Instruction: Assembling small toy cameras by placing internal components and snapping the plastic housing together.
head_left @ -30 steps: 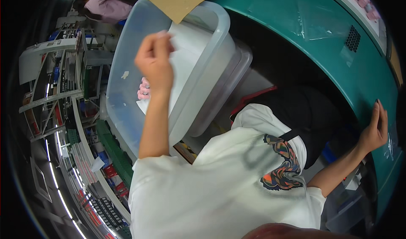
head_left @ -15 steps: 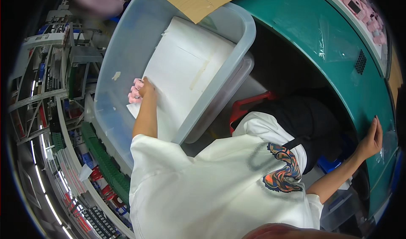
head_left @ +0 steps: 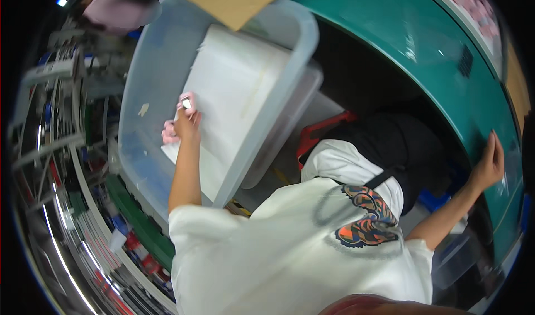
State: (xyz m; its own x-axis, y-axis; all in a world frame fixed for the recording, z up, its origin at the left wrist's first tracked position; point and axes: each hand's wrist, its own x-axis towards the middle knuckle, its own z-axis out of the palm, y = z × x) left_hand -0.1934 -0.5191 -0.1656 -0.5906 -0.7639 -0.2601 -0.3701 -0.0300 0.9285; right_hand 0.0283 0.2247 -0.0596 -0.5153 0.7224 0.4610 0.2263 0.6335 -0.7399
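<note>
My left hand reaches into a large translucent plastic bin and is closed on a small pink camera-shaped gadget with a bright, dark-framed window. Below the wrist side of the hand, several similar pink gadgets lie together at the edge of a white sheet inside the bin. At the far right, my right hand rests at the green tabletop, its fingers stretched out and nothing visible in them.
Brown cardboard overhangs the bin's far end. More pink gadgets lie on a pale surface at top right. A red stool stands beside the bin. Another person in a pink top is at upper left, near racks.
My left hand has lifted one pink gadget away from the cluster, and its window now shows. The view has shifted slightly; my right hand stays at the green tabletop.
</note>
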